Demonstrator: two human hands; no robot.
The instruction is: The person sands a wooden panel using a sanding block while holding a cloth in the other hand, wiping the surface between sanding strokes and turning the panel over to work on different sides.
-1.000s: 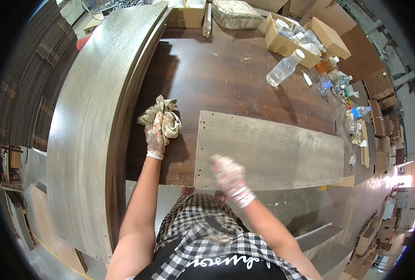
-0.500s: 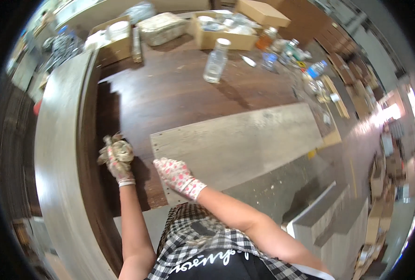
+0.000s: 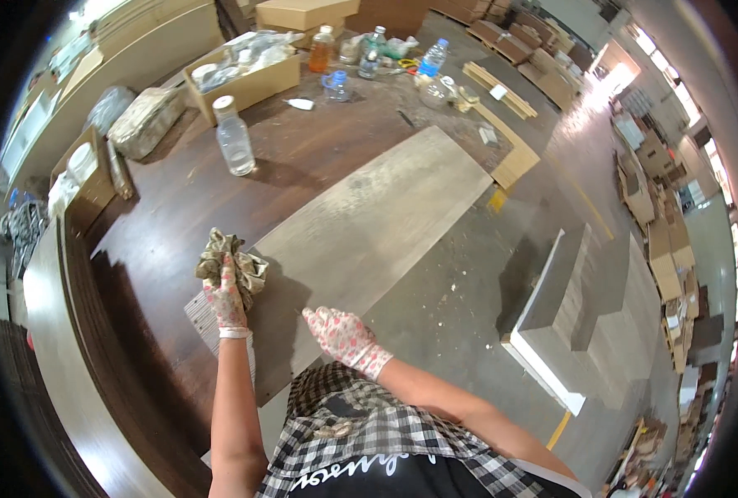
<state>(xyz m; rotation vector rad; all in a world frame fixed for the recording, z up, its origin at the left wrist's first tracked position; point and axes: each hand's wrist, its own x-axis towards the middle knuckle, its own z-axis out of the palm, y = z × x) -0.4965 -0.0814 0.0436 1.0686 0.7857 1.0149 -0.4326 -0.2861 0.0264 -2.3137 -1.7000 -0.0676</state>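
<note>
My left hand (image 3: pixel 227 305), in a pink-spotted white glove, grips a crumpled dirty rag (image 3: pixel 238 267) over the left end of a long grey wood-grain board (image 3: pixel 386 207). A pale striped strip (image 3: pixel 203 315) with dark dots shows beside that hand. My right hand (image 3: pixel 344 339), gloved the same way, is closed above the board's near edge; whatever its fingers hold, if anything, is hidden. Beneath the board is a dark brown wooden tabletop (image 3: pixel 161 207). Beyond the rag stands a clear bottle (image 3: pixel 235 141) with a white cap, holding some clear liquid.
An open carton (image 3: pixel 257 83) of plastic-wrapped items, an orange bottle (image 3: pixel 321 50) and a blue-labelled bottle (image 3: pixel 433 60) line the far side. Grey panels (image 3: pixel 593 299) stand to the right on the concrete floor (image 3: pixel 444 332). A raised grey panel (image 3: pixel 66 349) borders the left.
The view has swung right, so the board now slants up more steeply. My left hand has carried the rag from the dark tabletop onto the board. My right hand has left the board's left end.
</note>
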